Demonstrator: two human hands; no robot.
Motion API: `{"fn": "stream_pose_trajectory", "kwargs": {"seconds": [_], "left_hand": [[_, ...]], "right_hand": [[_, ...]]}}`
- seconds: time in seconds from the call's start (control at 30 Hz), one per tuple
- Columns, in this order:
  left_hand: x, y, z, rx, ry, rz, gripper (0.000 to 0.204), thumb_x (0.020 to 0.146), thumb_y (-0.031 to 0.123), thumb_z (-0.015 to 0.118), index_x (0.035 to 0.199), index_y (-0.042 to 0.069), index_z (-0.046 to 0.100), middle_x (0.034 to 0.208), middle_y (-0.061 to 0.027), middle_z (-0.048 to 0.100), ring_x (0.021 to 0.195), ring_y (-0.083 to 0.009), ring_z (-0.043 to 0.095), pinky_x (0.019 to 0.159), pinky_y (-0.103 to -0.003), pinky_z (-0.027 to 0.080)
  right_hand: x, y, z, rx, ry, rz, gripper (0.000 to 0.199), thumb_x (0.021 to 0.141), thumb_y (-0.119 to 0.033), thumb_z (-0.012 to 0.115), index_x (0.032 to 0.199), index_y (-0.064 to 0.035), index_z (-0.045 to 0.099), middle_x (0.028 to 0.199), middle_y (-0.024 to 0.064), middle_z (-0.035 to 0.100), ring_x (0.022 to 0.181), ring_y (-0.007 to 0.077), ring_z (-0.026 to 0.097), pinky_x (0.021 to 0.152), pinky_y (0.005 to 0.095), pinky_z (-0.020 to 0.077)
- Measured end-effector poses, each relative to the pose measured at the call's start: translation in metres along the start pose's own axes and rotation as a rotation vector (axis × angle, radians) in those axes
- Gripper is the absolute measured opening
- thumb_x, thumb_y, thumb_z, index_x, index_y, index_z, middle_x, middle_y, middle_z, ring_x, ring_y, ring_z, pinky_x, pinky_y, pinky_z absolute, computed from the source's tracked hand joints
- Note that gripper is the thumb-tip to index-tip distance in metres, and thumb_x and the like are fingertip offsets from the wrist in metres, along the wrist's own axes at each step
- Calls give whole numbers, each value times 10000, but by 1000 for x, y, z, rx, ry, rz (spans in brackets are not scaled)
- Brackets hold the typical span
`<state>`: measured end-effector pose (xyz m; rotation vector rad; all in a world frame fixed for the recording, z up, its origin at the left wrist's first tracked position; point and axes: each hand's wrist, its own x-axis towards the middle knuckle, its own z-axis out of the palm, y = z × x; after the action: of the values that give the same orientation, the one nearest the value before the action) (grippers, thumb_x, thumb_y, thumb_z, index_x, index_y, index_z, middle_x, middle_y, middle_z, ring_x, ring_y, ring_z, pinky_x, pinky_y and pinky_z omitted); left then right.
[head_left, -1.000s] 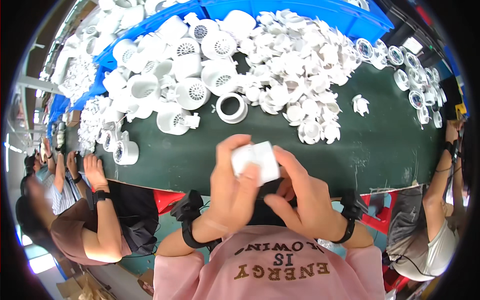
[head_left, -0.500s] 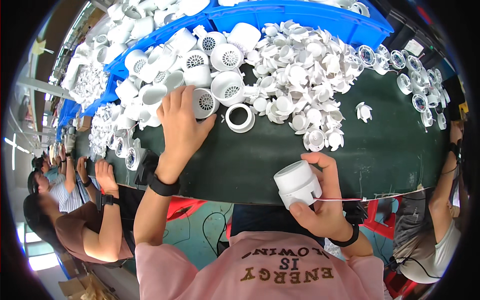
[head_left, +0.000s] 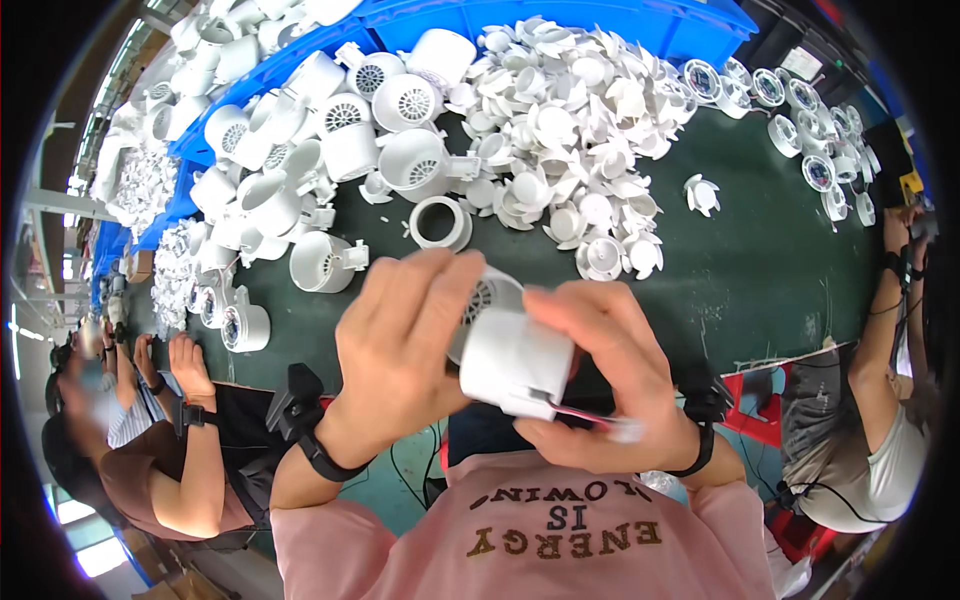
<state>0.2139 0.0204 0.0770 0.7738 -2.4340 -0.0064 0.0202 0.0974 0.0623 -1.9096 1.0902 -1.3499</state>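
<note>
Both hands grip: left hand [head_left: 405,335] on vented housing [head_left: 487,300], mostly hidden; right hand [head_left: 605,385] on white cylinder [head_left: 515,362]. Red wires [head_left: 585,417] blurred.

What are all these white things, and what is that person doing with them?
A person at a long green table holds two white plastic parts, one in each hand. The right hand grips a white cylinder housing with red wires at its end. The left hand presses a vented white cap against it. Piles of similar white parts cover the table, and other people sit on both sides.
</note>
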Motion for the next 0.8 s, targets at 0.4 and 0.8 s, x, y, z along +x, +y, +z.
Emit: {"fn": "stream_pose_trajectory", "kwargs": {"seconds": [0.4,0.8], "left_hand": [[-7,-6,6,-544,-84,-73,867,554,291,901,1259,17,477,1150,-120,590,891,-227,601,748,-334,489],[-52,31,47,-1021,109,-362,518,938,381,522,1238,-34,443,1101,-225,541,926,-269,582,779,-362,480]], "right_hand": [[-15,20,-9,201,-108,186,660,712,-16,758,1296,-26,451,1243,132,484,1037,206,551,782,300,498],[-30,24,4,462,-112,335,691,771,-121,781,1330,-15,388,1221,105,383,933,164,568,732,277,503]]}}
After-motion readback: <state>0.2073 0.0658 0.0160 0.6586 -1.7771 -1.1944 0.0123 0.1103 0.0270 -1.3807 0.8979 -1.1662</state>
